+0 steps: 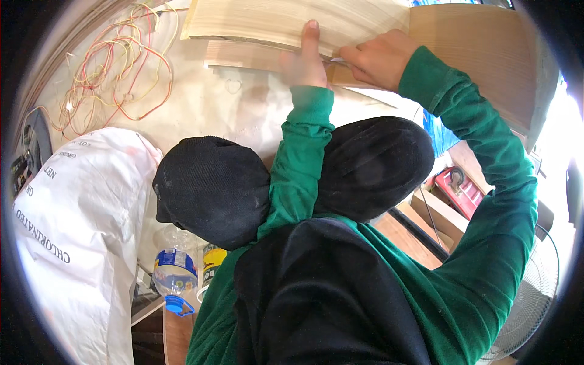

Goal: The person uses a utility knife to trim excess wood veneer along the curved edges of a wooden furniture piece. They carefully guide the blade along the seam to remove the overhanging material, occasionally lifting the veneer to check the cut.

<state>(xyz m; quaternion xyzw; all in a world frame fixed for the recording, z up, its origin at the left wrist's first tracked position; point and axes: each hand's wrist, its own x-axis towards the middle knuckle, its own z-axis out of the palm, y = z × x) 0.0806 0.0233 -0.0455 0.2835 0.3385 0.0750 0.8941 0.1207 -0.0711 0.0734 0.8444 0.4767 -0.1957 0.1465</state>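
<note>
A pale wooden board (261,27) with a rough lower edge spans the top of the view. My left hand (307,64) grips that edge, its thumb laid up along the board's face and its blurred fingers at the underside. Close beside it, my right hand (383,58) is closed around a thin, pale, blade-like tool (336,59). Only the tip of this tool shows, against the board's edge; the rest is hidden in my fingers. A second wooden strip (243,55) lies just below the board. To the right, a wider wooden panel (474,58) meets the board.
Tangled red and yellow wires (121,79) lie at the upper left. A large white sack (79,243) fills the left side, with a plastic bottle (175,274) beside it. My black-clad knees (213,188) are below my hands. A red case (459,191) and a fan (523,304) are at right.
</note>
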